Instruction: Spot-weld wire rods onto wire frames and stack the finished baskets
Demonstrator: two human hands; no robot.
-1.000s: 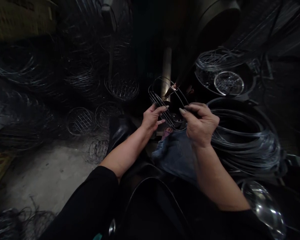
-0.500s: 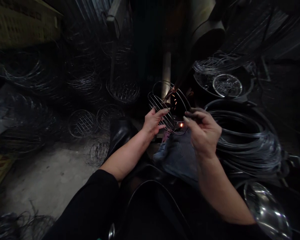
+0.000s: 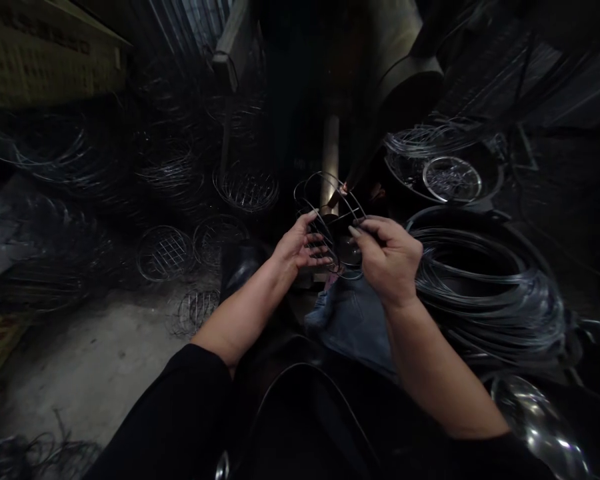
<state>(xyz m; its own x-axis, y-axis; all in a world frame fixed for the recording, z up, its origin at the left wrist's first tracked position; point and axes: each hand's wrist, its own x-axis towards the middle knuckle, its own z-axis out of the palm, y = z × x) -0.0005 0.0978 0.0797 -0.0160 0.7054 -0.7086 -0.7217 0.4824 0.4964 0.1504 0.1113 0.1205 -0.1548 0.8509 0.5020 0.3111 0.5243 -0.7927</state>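
A round wire rack (image 3: 324,225) with parallel bars and thin hoops is tilted between my hands, close to a spot-welding machine's metal post (image 3: 329,163). My left hand (image 3: 303,243) supports its left side, thumb at the upper edge and fingers stretched along the bars. On the other side, my right hand (image 3: 387,257) pinches a wire of the rack between thumb and fingers. The copper-coloured electrode tip (image 3: 343,190) meets the rack's wires above and between my hands. Dark surroundings hide part of the contact.
Coiled wire (image 3: 485,300) fills a large tub at right; behind it, a round dish of small wire pieces (image 3: 453,180) sits in another tub. Finished-looking wire racks (image 3: 165,253) lie at left. A shiny metal bowl (image 3: 540,420) is lower right, a yellow crate (image 3: 50,57) upper left.
The orange sparks below the electrode are gone. My right hand has moved left with the rack's wire, and my left hand's fingers have spread out more along the bars.
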